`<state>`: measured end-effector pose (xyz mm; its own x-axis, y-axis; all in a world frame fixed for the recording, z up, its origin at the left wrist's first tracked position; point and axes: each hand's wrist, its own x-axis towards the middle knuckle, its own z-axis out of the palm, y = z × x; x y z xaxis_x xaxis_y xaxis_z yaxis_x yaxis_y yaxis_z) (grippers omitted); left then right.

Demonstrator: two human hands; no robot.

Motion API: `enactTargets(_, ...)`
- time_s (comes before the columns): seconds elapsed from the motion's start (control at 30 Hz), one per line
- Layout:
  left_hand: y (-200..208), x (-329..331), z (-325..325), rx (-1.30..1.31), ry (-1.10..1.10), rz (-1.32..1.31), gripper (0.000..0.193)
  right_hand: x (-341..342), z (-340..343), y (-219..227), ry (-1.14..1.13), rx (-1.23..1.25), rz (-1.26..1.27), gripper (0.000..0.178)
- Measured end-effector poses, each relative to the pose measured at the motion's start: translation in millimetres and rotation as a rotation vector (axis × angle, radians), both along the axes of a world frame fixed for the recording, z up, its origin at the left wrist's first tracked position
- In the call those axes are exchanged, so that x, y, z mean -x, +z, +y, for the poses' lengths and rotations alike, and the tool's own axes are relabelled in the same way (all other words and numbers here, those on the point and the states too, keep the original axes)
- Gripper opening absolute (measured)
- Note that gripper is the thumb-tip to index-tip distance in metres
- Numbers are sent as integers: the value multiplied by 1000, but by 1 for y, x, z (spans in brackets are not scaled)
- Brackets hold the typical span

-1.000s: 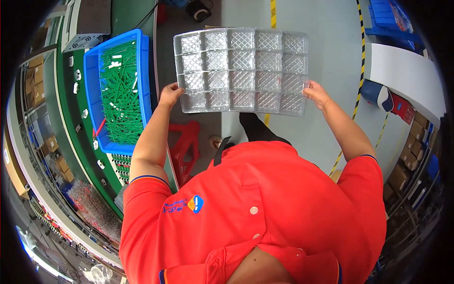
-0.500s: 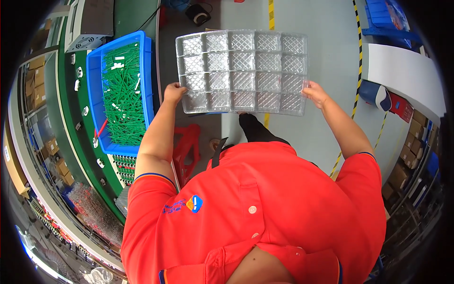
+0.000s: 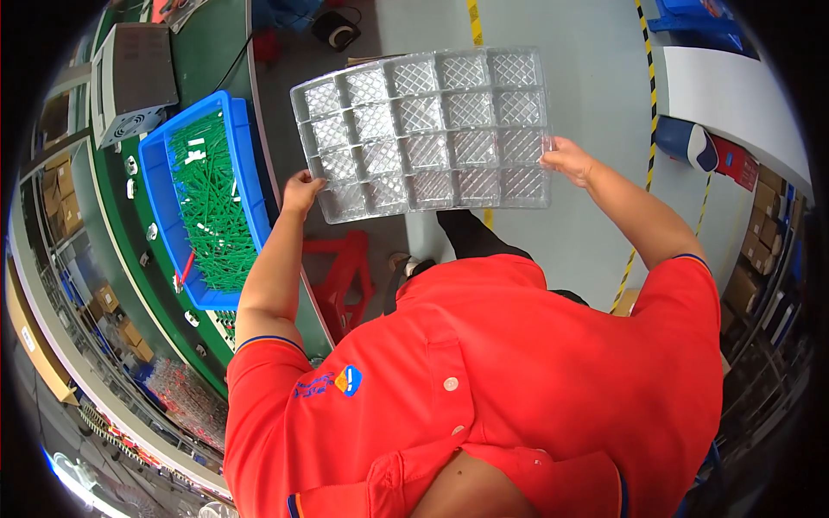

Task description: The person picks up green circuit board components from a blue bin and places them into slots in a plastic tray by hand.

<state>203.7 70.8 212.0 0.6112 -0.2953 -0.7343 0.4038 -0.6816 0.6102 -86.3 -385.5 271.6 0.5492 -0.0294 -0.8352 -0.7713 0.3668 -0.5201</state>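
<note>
A clear plastic tray, divided into rows of square compartments with a crosshatched look, is held up in front of me over the floor. My left hand pinches its left edge near the lower corner. On the opposite side, the fingers of my right hand close on the right edge. The tray's left end sits slightly lower in the picture than its right. No loose parts show in its compartments.
Left of me, a blue bin full of thin green pieces stands on a green workbench, beside a grey metal box. A red stool is below the bench edge. Yellow-black tape marks the floor at right.
The tray has shifted left and tilted, its left end dropping in the picture. Both hands have kept their grip and moved left with it. The bench and bin appear turned in view.
</note>
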Motion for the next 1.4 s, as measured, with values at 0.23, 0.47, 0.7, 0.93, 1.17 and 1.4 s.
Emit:
enactTargets(0.23, -5, -4, 0, 29, 52, 51, 20, -2, -1, 8, 25, -60, -8, 24)
enactTargets(0.47, -2, -1, -3, 25, 58, 25, 20, 1, 0, 11, 5, -52, -46, 25)
enactTargets(0.7, 2, 10, -7, -152, -6, -194, 21, 5, 11, 0, -59, 54, -41, 28)
enactTargets(0.93, -5, 8, -4, -227, 16, -208, 15, 9, 13, -12, -89, 178, -37, 24)
enactTargets(1.17, -10, 0, -1, -230, 67, -72, 15, 8, 8, -13, -61, 168, -27, 21)
enactTargets(1.4, 6, -2, -11, -258, 8, -153, 17, 14, 5, -15, -68, 112, -32, 19)
